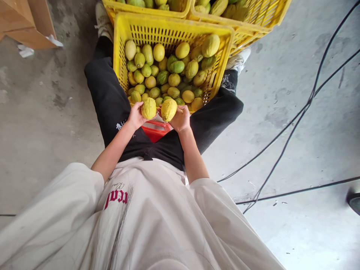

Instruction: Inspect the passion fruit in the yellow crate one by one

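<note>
My left hand (136, 117) is closed around a lumpy yellow, lemon-like fruit (148, 108) with ribbed skin. Beside it, my right hand (181, 119) grips a second bumpy yellow fruit (169, 110), which narrows toward its lower end. The two fruits are held close together, a small gap apart, at the near rim of a yellow slatted crate (173, 23). Inside that crate lie many similar fruits (174, 79), from green to yellow and of mixed sizes. The fingers under both held fruits are partly hidden.
Two more yellow crates (146, 13) of fruit stand beyond the first. A red plastic seat or container (156, 129) shows between my legs. At the upper left is a cardboard box (39, 26). Black cables (305, 107) cross the concrete floor on the right.
</note>
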The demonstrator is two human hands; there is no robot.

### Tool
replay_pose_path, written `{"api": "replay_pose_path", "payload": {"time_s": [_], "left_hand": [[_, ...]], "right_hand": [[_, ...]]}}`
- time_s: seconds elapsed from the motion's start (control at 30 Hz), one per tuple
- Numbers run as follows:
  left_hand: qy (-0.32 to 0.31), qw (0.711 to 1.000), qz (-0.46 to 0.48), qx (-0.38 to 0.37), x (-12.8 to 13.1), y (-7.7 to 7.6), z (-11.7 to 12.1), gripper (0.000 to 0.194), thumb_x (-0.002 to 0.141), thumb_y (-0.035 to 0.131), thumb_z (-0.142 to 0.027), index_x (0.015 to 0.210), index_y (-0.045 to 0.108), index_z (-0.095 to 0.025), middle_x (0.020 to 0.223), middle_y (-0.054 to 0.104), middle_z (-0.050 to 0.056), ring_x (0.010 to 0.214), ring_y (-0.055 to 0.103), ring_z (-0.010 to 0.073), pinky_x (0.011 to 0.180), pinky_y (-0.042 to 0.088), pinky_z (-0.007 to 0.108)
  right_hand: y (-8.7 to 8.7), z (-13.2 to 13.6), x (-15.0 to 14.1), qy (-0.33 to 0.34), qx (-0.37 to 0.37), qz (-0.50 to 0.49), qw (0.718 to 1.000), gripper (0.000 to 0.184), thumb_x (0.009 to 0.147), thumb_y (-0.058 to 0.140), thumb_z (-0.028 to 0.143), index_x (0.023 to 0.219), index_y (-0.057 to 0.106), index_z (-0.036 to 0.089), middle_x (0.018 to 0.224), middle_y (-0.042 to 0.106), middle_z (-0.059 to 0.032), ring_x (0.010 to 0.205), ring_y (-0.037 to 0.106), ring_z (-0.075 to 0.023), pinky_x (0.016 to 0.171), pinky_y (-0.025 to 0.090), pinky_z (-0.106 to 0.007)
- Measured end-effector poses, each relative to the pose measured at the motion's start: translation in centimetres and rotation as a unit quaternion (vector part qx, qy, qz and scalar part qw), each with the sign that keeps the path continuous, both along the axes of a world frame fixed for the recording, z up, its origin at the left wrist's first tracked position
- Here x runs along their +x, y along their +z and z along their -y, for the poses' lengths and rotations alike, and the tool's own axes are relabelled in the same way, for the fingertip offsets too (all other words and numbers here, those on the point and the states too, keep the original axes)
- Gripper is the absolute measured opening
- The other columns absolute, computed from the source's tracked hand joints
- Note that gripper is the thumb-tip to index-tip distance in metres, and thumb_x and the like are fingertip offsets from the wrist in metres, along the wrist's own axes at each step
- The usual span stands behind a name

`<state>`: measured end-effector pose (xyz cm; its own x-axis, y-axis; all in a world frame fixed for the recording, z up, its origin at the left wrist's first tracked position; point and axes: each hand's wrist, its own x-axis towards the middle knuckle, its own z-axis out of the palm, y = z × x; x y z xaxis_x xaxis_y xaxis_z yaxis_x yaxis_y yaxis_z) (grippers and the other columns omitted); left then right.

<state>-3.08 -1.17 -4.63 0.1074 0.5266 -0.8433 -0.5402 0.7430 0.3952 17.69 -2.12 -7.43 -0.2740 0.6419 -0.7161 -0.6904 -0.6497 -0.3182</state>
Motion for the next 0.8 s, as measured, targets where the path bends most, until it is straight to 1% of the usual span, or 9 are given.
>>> {"api": "replay_pose_path", "payload": {"time_s": [0.1,0.23,0.37,0.43,0.5,0.57,0.63,0.73,0.8], "left_hand": [[-0.028,1.000,-0.010,0.004,0.18,0.16,0.13,0.024,0.101,0.072,-0.038,0.121,0.073,-0.025,0.109,0.088,0.006,0.132,0.086,0.0344,0.111,0.074,0.046],[-0.052,0.998,-0.020,0.005,0.22,0.10,0.34,0.020,0.096,0.079,-0.035,0.110,0.072,-0.024,0.102,0.085,0.005,0.124,0.087,0.0323,0.114,0.074,0.046],[-0.040,0.999,-0.033,0.011,0.15,-0.49,0.33,0.018,0.099,0.079,-0.036,0.112,0.073,-0.025,0.101,0.085,0.004,0.129,0.086,0.0320,0.113,0.074,0.044],[-0.028,0.999,-0.039,0.011,0.15,-0.63,0.24,0.017,0.101,0.078,-0.038,0.110,0.073,-0.025,0.103,0.085,0.004,0.129,0.086,0.0306,0.109,0.075,0.040],[-0.019,0.999,-0.035,0.009,0.15,-0.55,0.12,0.020,0.104,0.073,-0.042,0.112,0.074,-0.024,0.106,0.087,0.006,0.128,0.087,0.0312,0.106,0.075,0.040],[-0.011,1.000,-0.017,0.006,0.09,-0.35,0.01,0.030,0.109,0.063,-0.048,0.118,0.076,-0.022,0.110,0.088,0.010,0.131,0.087,0.0346,0.104,0.076,0.043],[-0.004,1.000,0.001,0.008,-0.04,-0.20,-0.07,0.040,0.111,0.056,-0.051,0.126,0.077,-0.021,0.114,0.090,0.012,0.134,0.086,0.0382,0.105,0.076,0.046],[-0.009,1.000,0.005,0.016,-0.23,-0.16,-0.15,0.045,0.108,0.060,-0.052,0.135,0.077,-0.021,0.114,0.091,0.012,0.135,0.085,0.0411,0.105,0.076,0.048],[-0.021,1.000,0.002,0.013,-0.22,-0.13,-0.19,0.046,0.107,0.064,-0.051,0.140,0.076,-0.021,0.111,0.090,0.011,0.134,0.086,0.0414,0.105,0.076,0.049]], "right_hand": [[0.04,-0.16,-0.12,0.007,-0.003,0.003,1.000,0.029,0.106,0.057,0.050,0.116,0.071,0.025,0.100,0.084,-0.0061,0.120,0.083,-0.0343,0.106,0.072,-0.055],[0.24,-0.24,-0.11,0.020,-0.016,0.030,0.999,0.028,0.117,0.047,0.039,0.119,0.071,0.025,0.098,0.084,-0.0020,0.103,0.082,-0.0252,0.104,0.070,-0.046],[-0.18,0.11,0.06,0.018,-0.027,0.054,0.998,0.015,0.116,0.066,0.042,0.114,0.070,0.027,0.096,0.082,-0.0012,0.089,0.078,-0.0228,0.086,0.073,-0.037],[-0.48,0.32,0.05,0.019,-0.029,0.061,0.998,0.018,0.111,0.075,0.044,0.111,0.071,0.027,0.096,0.082,-0.0024,0.089,0.078,-0.0235,0.080,0.073,-0.034],[-0.64,0.43,-0.05,0.017,-0.024,0.062,0.998,0.019,0.107,0.079,0.044,0.110,0.072,0.026,0.100,0.083,-0.0041,0.093,0.080,-0.0248,0.078,0.073,-0.034],[-0.61,0.41,-0.18,0.019,-0.017,0.057,0.998,0.019,0.105,0.079,0.044,0.111,0.073,0.026,0.105,0.085,-0.0058,0.098,0.082,-0.0264,0.080,0.073,-0.035],[-0.49,0.28,-0.24,0.024,-0.014,0.047,0.998,0.021,0.108,0.076,0.046,0.113,0.073,0.026,0.107,0.085,-0.0066,0.103,0.083,-0.0282,0.086,0.075,-0.039],[-0.27,0.02,-0.08,0.021,-0.013,0.019,0.999,0.029,0.111,0.067,0.054,0.113,0.071,0.026,0.102,0.085,-0.0062,0.112,0.085,-0.0318,0.099,0.075,-0.049],[-0.14,-0.11,0.11,0.017,-0.007,-0.004,1.000,0.034,0.109,0.066,0.059,0.113,0.071,0.025,0.100,0.084,-0.0070,0.118,0.084,-0.0352,0.102,0.075,-0.055]]}}
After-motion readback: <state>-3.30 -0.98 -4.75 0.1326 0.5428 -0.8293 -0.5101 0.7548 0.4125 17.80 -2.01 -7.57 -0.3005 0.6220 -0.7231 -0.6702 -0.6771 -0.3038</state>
